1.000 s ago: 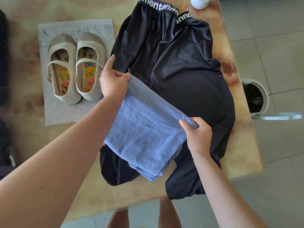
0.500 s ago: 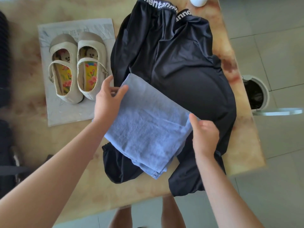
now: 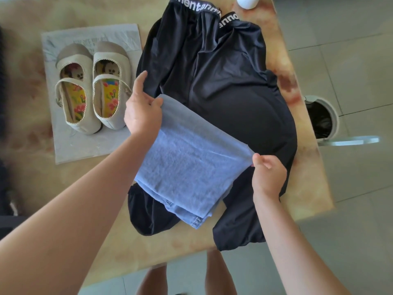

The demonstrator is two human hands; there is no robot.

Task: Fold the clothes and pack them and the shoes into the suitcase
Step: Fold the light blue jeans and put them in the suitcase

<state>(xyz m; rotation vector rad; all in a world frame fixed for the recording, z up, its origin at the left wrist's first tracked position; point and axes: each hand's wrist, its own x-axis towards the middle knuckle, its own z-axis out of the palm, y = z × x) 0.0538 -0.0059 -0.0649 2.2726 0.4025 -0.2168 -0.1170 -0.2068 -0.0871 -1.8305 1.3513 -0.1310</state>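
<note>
Two cloth [image 3: 191, 158] corners pinched: left hand [image 3: 142, 112], right hand [image 3: 268, 175].

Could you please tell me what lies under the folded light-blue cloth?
The shiny black trousers with a white lettered waistband, spread on the marbled tan table. Their middle stretch is covered by the folded light-blue cloth, so it cannot be seen.

The waistband [image 3: 192, 7] of the black trousers [image 3: 223, 81] bears white letters "mentann" and, further right, "anno".
</note>
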